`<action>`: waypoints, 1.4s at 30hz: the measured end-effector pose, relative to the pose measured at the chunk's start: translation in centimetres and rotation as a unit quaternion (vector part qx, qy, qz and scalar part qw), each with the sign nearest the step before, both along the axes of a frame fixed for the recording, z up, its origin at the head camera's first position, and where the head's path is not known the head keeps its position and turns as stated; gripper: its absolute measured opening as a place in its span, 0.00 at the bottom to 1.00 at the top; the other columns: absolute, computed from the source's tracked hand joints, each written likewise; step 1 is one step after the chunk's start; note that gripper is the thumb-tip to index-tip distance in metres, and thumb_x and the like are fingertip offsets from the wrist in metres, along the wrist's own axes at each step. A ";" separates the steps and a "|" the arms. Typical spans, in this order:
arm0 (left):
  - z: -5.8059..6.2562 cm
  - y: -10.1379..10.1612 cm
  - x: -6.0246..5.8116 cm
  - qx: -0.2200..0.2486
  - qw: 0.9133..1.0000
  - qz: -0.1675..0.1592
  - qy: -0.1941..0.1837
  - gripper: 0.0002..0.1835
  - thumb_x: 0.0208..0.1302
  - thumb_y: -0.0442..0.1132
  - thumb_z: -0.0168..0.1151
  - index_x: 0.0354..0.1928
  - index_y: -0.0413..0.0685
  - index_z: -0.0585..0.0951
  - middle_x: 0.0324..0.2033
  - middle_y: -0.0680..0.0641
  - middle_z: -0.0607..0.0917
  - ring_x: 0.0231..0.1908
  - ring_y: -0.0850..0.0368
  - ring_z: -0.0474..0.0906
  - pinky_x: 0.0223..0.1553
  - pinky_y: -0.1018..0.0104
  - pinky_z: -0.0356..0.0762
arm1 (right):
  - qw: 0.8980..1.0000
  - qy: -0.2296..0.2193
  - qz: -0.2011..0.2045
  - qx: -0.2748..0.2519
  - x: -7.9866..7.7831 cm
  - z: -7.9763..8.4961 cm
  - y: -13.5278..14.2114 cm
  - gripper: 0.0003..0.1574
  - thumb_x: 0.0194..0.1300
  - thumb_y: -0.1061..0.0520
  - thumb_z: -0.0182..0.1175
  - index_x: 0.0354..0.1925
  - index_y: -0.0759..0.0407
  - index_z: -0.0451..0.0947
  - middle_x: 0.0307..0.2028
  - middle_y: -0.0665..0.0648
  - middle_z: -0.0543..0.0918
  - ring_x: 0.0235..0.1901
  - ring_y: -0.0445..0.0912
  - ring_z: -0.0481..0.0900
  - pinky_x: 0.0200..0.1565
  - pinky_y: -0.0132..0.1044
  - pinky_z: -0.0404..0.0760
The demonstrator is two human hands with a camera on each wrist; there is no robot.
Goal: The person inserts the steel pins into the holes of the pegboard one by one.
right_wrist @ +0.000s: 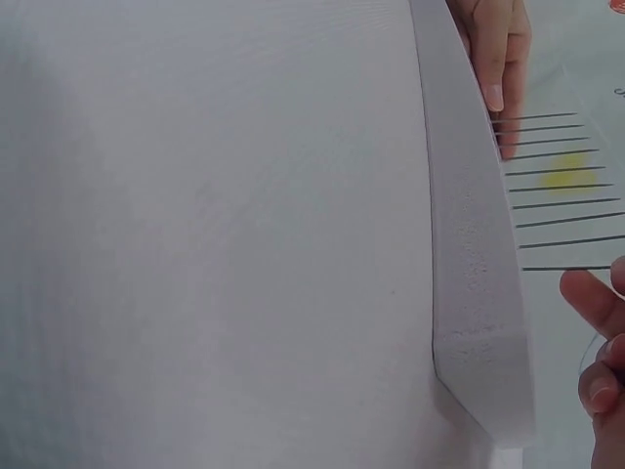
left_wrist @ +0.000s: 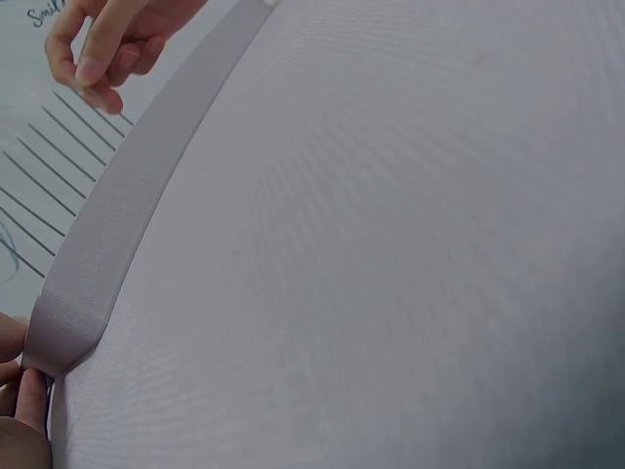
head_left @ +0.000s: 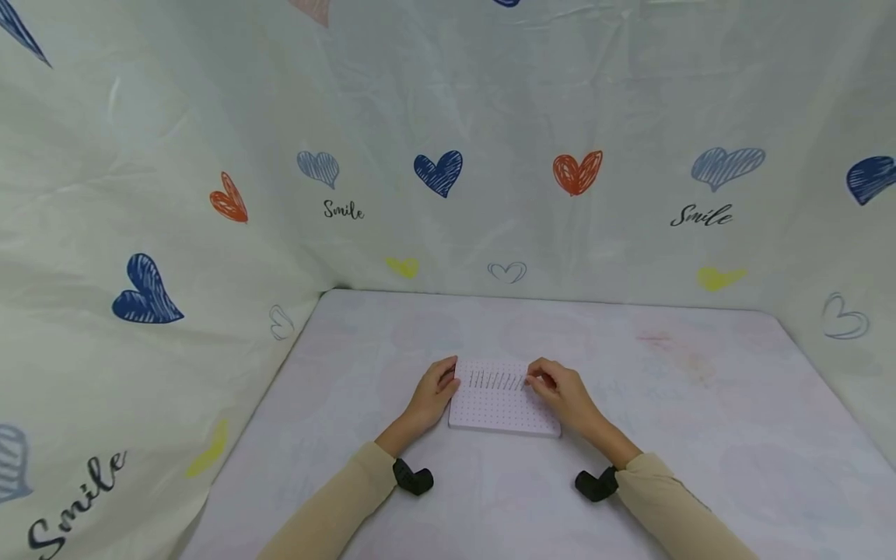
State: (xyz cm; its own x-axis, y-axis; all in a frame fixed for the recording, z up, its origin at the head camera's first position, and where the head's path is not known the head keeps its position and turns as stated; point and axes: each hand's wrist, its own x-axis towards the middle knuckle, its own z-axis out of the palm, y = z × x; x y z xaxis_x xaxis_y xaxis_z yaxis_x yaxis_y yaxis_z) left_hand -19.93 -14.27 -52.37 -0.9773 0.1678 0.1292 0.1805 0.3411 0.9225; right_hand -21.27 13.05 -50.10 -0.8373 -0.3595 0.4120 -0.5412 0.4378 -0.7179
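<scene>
A white pegboard (head_left: 505,412) with a grid of small holes lies flat on the table. Several thin dark pins (right_wrist: 564,189) stand in a row across its far part. My left hand (head_left: 432,393) grips the board's left edge between thumb and fingers. At the right end of the row, my right hand (head_left: 565,395) pinches the top of the last pin (right_wrist: 566,269) with its fingertips. In the left wrist view the board's thick near side (left_wrist: 107,215) hides the feet of the pins.
The pale table (head_left: 392,334) extends around the board on all sides. A white curtain (head_left: 504,93) printed with hearts and "Smile" hangs behind it and along both sides. Black wrist devices (head_left: 413,477) sit at both sleeve cuffs.
</scene>
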 end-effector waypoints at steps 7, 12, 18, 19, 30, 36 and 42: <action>0.1 -0.1 -0.1 0.008 1.000 -0.004 0.006 0.26 0.75 0.30 0.53 0.71 0.29 0.63 0.66 0.32 0.67 0.67 0.40 0.66 0.68 0.55 0.67 | 1.000 0.014 0.007 0.020 0.0 0.2 -0.2 0.05 0.65 0.66 0.65 0.38 0.59 0.79 0.27 0.47 0.72 0.28 0.41 0.68 0.27 0.29 0.69; 0.1 0.1 -0.2 0.002 1.000 -0.004 0.009 0.26 0.75 0.29 0.52 0.71 0.29 0.62 0.66 0.31 0.67 0.67 0.40 0.66 0.68 0.56 0.67 | 1.000 0.008 0.007 0.028 0.1 0.4 -0.1 0.05 0.66 0.65 0.65 0.39 0.59 0.79 0.28 0.47 0.73 0.28 0.41 0.69 0.27 0.29 0.69; 0.2 0.3 0.0 0.004 1.000 -0.004 0.010 0.26 0.75 0.29 0.51 0.71 0.29 0.62 0.66 0.31 0.67 0.67 0.39 0.66 0.68 0.56 0.67 | 1.000 -0.001 0.003 0.030 0.2 0.4 0.1 0.05 0.65 0.65 0.65 0.39 0.58 0.79 0.31 0.48 0.78 0.29 0.41 0.69 0.28 0.29 0.71; 0.2 0.3 0.0 0.003 1.000 -0.003 0.010 0.26 0.75 0.29 0.51 0.71 0.29 0.62 0.66 0.31 0.67 0.67 0.39 0.66 0.68 0.56 0.67 | 1.000 -0.003 0.002 0.029 0.2 0.4 0.2 0.05 0.66 0.65 0.65 0.39 0.58 0.79 0.31 0.49 0.78 0.29 0.41 0.69 0.28 0.29 0.71; 0.2 0.5 -0.1 0.005 1.000 -0.006 0.004 0.26 0.75 0.28 0.51 0.71 0.29 0.62 0.66 0.31 0.67 0.67 0.40 0.67 0.68 0.57 0.67 | 1.000 -0.018 -0.003 0.016 0.4 0.6 0.6 0.05 0.65 0.64 0.66 0.39 0.59 0.80 0.29 0.48 0.78 0.27 0.40 0.68 0.26 0.29 0.68; 0.3 0.7 -0.1 0.009 1.000 -0.009 0.005 0.26 0.74 0.27 0.51 0.70 0.27 0.62 0.66 0.31 0.67 0.67 0.40 0.66 0.67 0.57 0.68 | 1.000 -0.013 0.003 0.003 0.4 0.7 1.2 0.02 0.70 0.65 0.60 0.40 0.60 0.76 0.32 0.53 0.84 0.28 0.40 0.71 0.27 0.29 0.71; 0.3 0.5 -0.2 0.024 0.999 -0.016 -0.024 0.27 0.75 0.29 0.52 0.72 0.29 0.61 0.67 0.31 0.67 0.67 0.41 0.67 0.67 0.57 0.68 | 0.999 -0.032 -0.015 -0.016 0.4 1.2 2.4 0.05 0.78 0.61 0.50 0.42 0.63 0.70 0.35 0.54 0.84 0.31 0.49 0.73 0.33 0.30 0.70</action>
State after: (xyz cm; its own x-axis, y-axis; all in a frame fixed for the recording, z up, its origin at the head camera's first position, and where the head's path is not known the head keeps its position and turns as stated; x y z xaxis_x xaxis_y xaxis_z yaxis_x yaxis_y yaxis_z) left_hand -20.13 -13.74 -52.06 -0.9767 0.1948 0.0900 0.1452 0.2910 0.9457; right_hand -20.86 15.46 -48.93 -0.8725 -0.3207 0.3686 -0.4808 0.4301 -0.7641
